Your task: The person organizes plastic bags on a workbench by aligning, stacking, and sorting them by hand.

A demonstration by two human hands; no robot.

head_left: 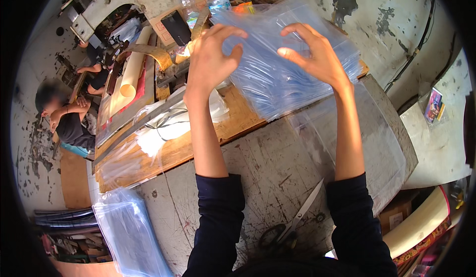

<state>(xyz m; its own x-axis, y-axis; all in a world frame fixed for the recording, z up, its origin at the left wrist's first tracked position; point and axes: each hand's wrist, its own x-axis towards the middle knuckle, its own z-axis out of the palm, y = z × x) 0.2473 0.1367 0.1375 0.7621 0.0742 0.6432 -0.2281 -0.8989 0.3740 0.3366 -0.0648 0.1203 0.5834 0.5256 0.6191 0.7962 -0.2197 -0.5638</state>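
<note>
A thick pile of clear, bluish plastic sheets (277, 81) covers the far middle of the bench, wrinkled and glossy. My left hand (212, 56) is over the pile's left edge, thumb and fingers apart, with nothing in it. Facing it, my right hand (317, 56) is over the pile's right part, fingers curved and spread, also holding nothing. Whether any fingertip touches the plastic I cannot tell. A flat clear sheet (374, 138) lies under my right forearm. Scissors (302, 211) rest partly spread between my sleeves, blades pointing away from me.
White plastic material (163, 131) lies left on a wooden board (240, 111). Another clear plastic stack (133, 232) hangs over the bench's near-left edge. Behind stand two bottles (218, 0) and a black box (176, 27). Farther left are a cream roll (135, 61) and a seated person (74, 121).
</note>
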